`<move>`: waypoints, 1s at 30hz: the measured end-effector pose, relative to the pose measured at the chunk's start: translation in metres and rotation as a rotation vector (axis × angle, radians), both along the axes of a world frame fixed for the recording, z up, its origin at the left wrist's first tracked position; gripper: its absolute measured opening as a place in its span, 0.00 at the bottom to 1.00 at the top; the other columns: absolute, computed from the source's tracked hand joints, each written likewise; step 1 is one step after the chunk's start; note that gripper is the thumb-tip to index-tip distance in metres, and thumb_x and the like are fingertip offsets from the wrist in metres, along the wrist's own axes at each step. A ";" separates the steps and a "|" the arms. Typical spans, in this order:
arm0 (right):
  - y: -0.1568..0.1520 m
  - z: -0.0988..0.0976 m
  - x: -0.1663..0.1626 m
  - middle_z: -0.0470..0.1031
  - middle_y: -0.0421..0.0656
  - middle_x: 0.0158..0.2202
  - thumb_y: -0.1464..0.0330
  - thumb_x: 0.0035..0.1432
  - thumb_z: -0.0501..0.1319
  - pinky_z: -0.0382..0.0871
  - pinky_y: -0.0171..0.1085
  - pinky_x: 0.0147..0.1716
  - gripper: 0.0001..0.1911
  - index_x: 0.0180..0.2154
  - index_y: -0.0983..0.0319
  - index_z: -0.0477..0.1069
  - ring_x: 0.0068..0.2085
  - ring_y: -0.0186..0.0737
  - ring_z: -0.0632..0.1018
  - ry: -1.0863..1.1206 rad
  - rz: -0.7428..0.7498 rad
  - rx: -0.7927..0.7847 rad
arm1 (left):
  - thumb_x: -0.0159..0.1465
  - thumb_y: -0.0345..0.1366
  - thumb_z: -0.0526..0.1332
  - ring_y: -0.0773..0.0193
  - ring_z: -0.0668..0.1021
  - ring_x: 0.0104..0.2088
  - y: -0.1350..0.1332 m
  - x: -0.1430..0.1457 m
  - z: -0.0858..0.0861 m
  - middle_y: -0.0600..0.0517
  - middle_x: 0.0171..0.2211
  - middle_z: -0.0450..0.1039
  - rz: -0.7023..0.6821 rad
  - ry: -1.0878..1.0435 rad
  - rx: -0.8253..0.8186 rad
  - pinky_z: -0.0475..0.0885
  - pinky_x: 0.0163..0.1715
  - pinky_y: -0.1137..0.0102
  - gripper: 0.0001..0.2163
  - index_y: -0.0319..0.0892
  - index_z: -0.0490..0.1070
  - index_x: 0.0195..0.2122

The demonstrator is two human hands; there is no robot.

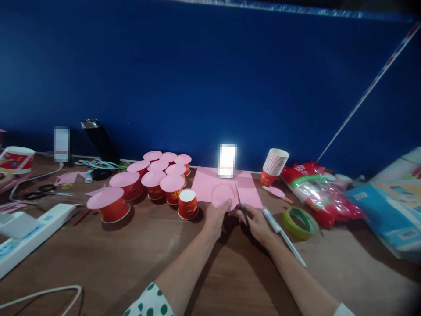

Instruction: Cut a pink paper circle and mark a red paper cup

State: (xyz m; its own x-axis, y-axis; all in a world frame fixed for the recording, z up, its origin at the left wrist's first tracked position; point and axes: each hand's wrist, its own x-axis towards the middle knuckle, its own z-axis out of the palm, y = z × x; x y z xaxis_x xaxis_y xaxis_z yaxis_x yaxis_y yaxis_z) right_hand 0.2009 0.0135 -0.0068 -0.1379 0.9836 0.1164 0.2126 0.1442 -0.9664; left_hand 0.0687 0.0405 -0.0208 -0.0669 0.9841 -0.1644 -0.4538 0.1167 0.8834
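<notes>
My left hand is closed on a pink paper disc, holding it up just above a pink paper sheet that lies flat on the wooden table. My right hand grips black scissors, whose blades point up toward the right edge of the disc. An upturned red paper cup with a bare white base stands just left of my left hand. Behind it stand several upturned red cups capped with pink discs.
A stack of red cups leans at the back right, by a red plastic packet. A green tape roll and a white pen lie right of my right hand. A white power strip and another pair of scissors lie left.
</notes>
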 end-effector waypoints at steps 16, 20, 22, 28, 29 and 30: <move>0.002 -0.005 0.002 0.68 0.39 0.22 0.58 0.52 0.60 0.60 0.30 0.22 0.18 0.40 0.64 0.72 0.24 0.31 0.66 0.024 -0.008 0.019 | 0.44 0.42 0.69 0.69 0.72 0.20 -0.002 -0.001 0.007 0.49 0.23 0.73 0.019 0.012 -0.007 0.66 0.20 0.74 0.18 0.34 0.73 0.31; 0.002 -0.004 0.001 0.69 0.39 0.23 0.58 0.52 0.60 0.62 0.31 0.24 0.17 0.39 0.64 0.72 0.25 0.32 0.67 0.011 -0.004 0.021 | 0.44 0.42 0.69 0.71 0.69 0.19 -0.002 -0.001 0.008 0.51 0.21 0.71 0.029 0.007 -0.003 0.65 0.19 0.75 0.17 0.34 0.73 0.29; 0.001 -0.002 0.001 0.69 0.39 0.24 0.58 0.52 0.60 0.62 0.31 0.24 0.17 0.39 0.64 0.72 0.25 0.33 0.68 0.004 -0.001 0.027 | 0.44 0.42 0.69 0.72 0.69 0.18 -0.002 -0.001 0.008 0.52 0.20 0.70 0.030 0.003 -0.008 0.64 0.18 0.75 0.17 0.34 0.72 0.29; 0.001 0.000 0.000 0.67 0.38 0.21 0.60 0.51 0.60 0.62 0.31 0.23 0.16 0.39 0.64 0.72 0.24 0.32 0.67 -0.001 -0.007 0.019 | 0.44 0.42 0.69 0.72 0.69 0.18 -0.001 -0.001 0.008 0.51 0.21 0.71 0.030 0.004 0.010 0.65 0.19 0.75 0.17 0.34 0.73 0.29; 0.001 -0.001 0.000 0.67 0.38 0.21 0.60 0.51 0.60 0.62 0.31 0.23 0.16 0.39 0.64 0.72 0.24 0.32 0.67 0.001 -0.008 0.019 | 0.44 0.42 0.69 0.71 0.69 0.18 -0.001 -0.001 0.008 0.51 0.21 0.71 0.031 0.009 0.007 0.65 0.19 0.75 0.17 0.33 0.73 0.29; 0.001 -0.001 0.000 0.67 0.38 0.20 0.60 0.51 0.60 0.62 0.31 0.23 0.16 0.39 0.64 0.72 0.24 0.33 0.67 0.001 -0.009 0.020 | 0.44 0.42 0.69 0.71 0.69 0.18 -0.001 -0.001 0.008 0.51 0.20 0.71 0.032 0.016 0.007 0.65 0.18 0.75 0.17 0.33 0.73 0.29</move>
State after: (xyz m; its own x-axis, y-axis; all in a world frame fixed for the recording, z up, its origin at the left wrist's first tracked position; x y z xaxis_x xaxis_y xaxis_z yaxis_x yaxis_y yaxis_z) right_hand 0.2011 0.0146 -0.0079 -0.1289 0.9823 0.1361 0.2126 0.1615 -0.9637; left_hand 0.0674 0.0394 -0.0130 -0.1014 0.9825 -0.1565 -0.4428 0.0963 0.8914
